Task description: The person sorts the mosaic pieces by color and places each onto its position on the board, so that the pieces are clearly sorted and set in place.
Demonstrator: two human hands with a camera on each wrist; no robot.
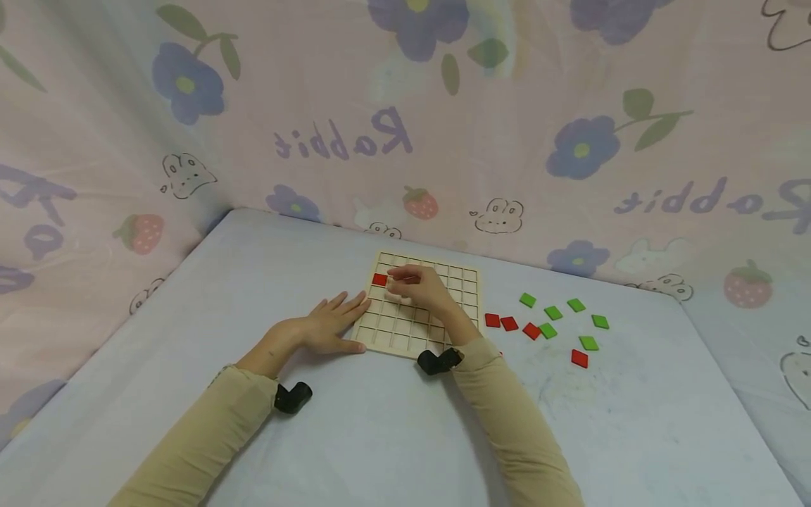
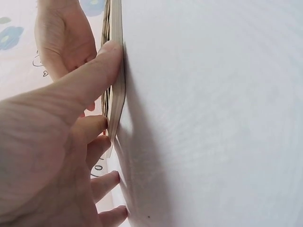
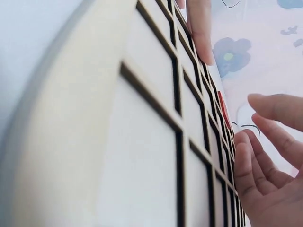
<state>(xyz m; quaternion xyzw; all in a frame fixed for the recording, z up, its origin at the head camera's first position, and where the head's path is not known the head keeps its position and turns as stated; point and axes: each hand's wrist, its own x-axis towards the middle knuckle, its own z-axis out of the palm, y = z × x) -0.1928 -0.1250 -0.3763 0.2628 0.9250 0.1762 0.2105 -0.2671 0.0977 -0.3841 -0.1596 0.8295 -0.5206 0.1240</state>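
A pale wooden grid board (image 1: 421, 331) with square cells lies flat on the table. One red square tile (image 1: 379, 279) sits in a cell near its far left corner; it also shows as a red sliver (image 3: 223, 109) in the right wrist view. My left hand (image 1: 329, 325) lies at the board's left edge with spread fingers, its thumb (image 2: 106, 59) and fingertips touching the side. Over the board, just right of that tile, hovers my right hand (image 1: 423, 287), loosely bent. Its thumb and fingers stand apart in the right wrist view, and no tile shows between them.
Right of the board lie scattered loose tiles: several green ones (image 1: 553, 313) and several red ones (image 1: 510, 324). A red tile (image 1: 579, 358) lies nearest the front right. A patterned curtain (image 1: 481, 141) hangs behind the table. Black wrist cameras (image 1: 294, 398) sit on both sleeves.
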